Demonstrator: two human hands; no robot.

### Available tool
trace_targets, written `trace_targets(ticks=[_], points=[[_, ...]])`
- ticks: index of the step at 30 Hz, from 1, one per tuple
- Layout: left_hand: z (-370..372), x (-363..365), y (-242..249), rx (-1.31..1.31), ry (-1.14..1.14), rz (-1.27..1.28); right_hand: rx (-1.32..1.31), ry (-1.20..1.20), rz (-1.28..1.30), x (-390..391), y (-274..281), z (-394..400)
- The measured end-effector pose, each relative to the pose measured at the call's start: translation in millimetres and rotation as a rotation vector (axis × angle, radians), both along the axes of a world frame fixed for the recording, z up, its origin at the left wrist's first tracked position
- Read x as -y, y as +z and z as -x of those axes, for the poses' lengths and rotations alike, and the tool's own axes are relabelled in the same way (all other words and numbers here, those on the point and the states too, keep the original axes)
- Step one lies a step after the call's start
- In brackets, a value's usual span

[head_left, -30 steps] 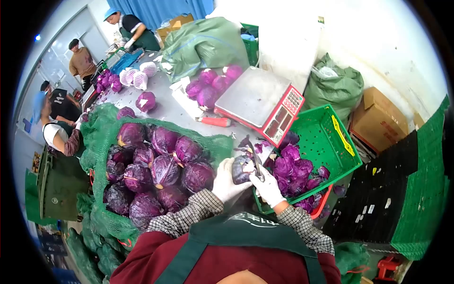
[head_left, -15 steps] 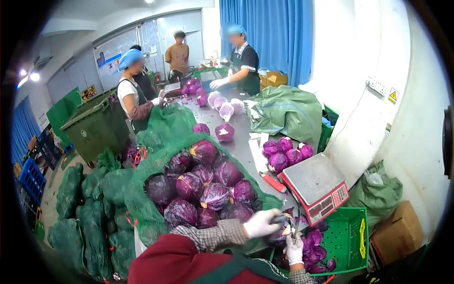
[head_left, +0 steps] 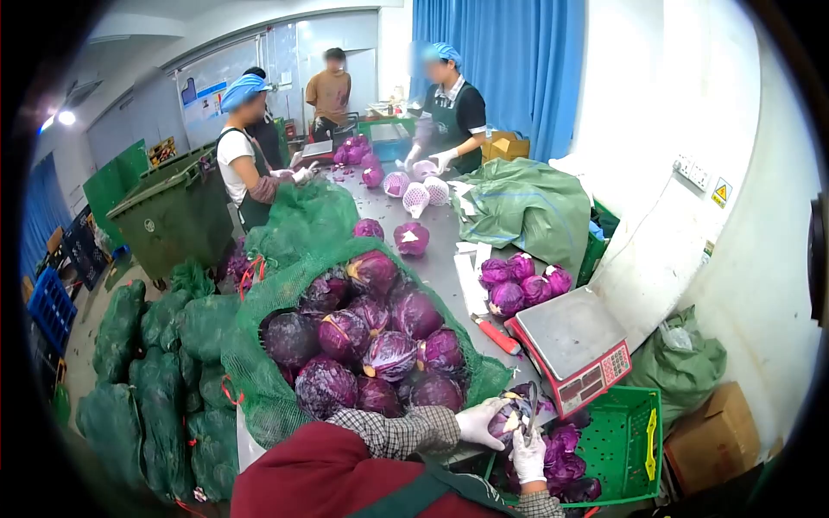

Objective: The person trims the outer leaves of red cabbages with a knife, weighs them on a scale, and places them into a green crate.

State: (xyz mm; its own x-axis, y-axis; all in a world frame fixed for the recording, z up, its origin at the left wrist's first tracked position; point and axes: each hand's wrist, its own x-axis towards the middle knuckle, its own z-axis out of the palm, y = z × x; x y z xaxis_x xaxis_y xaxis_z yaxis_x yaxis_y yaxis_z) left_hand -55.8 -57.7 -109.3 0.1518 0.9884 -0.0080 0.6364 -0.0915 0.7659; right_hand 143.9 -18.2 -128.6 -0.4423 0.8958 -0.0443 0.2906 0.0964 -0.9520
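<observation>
My left hand [head_left: 482,423], in a white glove, is closed around the side of a purple cabbage [head_left: 508,420] above the green crate. In my right hand [head_left: 528,455], also gloved, is a knife [head_left: 534,401], its blade upright against the cabbage's cut end. The fingers hide the knife's handle. Beneath my hands, loose purple leaves [head_left: 566,457] lie in the green crate [head_left: 615,440]. Left of my arm, an open green mesh sack [head_left: 250,380] holds several whole purple cabbages [head_left: 390,356].
A red scale [head_left: 574,345] stands at the table's right edge, near a red-handled knife [head_left: 498,335] and several trimmed cabbages [head_left: 521,282]. Full mesh sacks [head_left: 160,414] are piled on the floor at left. Co-workers [head_left: 453,112] stand at the table's far end beside net-wrapped cabbages [head_left: 416,198].
My left hand, blurred before, has shifted slightly left and now grips the cabbage's side. The knife stays in my right hand. The far-right co-worker's hands have moved onto a netted cabbage.
</observation>
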Motion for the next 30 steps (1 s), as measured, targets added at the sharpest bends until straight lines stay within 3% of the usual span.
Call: trace_targets(ticks=[3, 4, 5, 6, 7, 9, 10, 11, 12, 13, 14, 19, 20, 23, 25, 27, 28, 30], points=[[6.2, -2.2, 9.6, 0.288, -0.042, -0.059, 0.090, -0.105, -0.533, 0.9, -8.5, 20.7], [7.4, -2.3, 21.8, 0.415, -0.095, -0.069, 0.236, -0.072, -0.814, -5.4, -14.5, 23.8], [5.3, 3.1, 33.4, 0.353, 0.036, -0.016, 0.400, -0.043, -1.082, -8.9, -21.2, 20.8], [1.0, 9.8, 46.6, 0.294, 0.147, 0.047, 0.053, -0.190, -0.525, -2.4, -10.6, 28.4], [2.4, 4.6, 32.6, 0.447, 0.163, 0.130, 0.216, -0.273, -0.388, -6.2, -12.5, 23.5], [2.9, 1.6, 6.3, 0.635, 0.275, 0.093, 0.137, -0.346, -0.366, -23.6, -66.6, -1.6], [2.8, 0.5, -5.2, 0.728, 0.327, 0.067, 0.103, -0.387, -0.228, -23.8, -83.9, -16.2], [3.3, 7.9, 17.6, 0.484, 0.386, 0.100, 0.339, -0.236, -0.848, -26.0, -94.5, -33.1], [3.4, 7.5, 12.2, 0.508, 0.297, 0.069, 0.090, -0.190, -0.573, -15.9, -69.8, -26.3], [-0.9, 9.6, -4.6, 0.228, 0.424, 0.034, -0.163, -0.194, -0.305, -5.8, -44.3, -19.4], [-5.4, 13.6, 0.1, 0.240, 0.410, 0.057, -0.156, -0.176, -0.252, -2.2, -32.3, -14.9], [-24.5, 30.3, 6.3, 0.090, 0.361, -0.050, 0.199, 0.033, -0.405, 11.5, -20.1, 9.4], [-29.4, 34.4, 11.0, 0.229, 0.343, 0.029, 0.239, 0.082, -0.378, 15.3, -11.6, 11.3], [-34.4, 37.5, -6.2, -0.024, 0.344, -0.122, 0.351, 0.131, -0.435, 13.3, -23.8, 8.5], [-37.7, 37.1, -7.1, 0.041, 0.344, -0.105, 0.290, -0.003, -0.150, 19.0, 23.3, 7.8], [-45.6, 30.0, -3.8, -0.027, 0.328, -0.076, 0.545, 0.017, -0.607, 3.1, -41.2, -3.5], [-46.2, 30.2, -5.1, -0.042, 0.325, -0.093, 0.570, 0.006, -0.758, 2.3, -42.3, -6.0], [-42.4, 28.1, -8.4, 0.015, 0.321, -0.101, 0.460, -0.032, -0.460, 3.3, -25.5, -1.5]])
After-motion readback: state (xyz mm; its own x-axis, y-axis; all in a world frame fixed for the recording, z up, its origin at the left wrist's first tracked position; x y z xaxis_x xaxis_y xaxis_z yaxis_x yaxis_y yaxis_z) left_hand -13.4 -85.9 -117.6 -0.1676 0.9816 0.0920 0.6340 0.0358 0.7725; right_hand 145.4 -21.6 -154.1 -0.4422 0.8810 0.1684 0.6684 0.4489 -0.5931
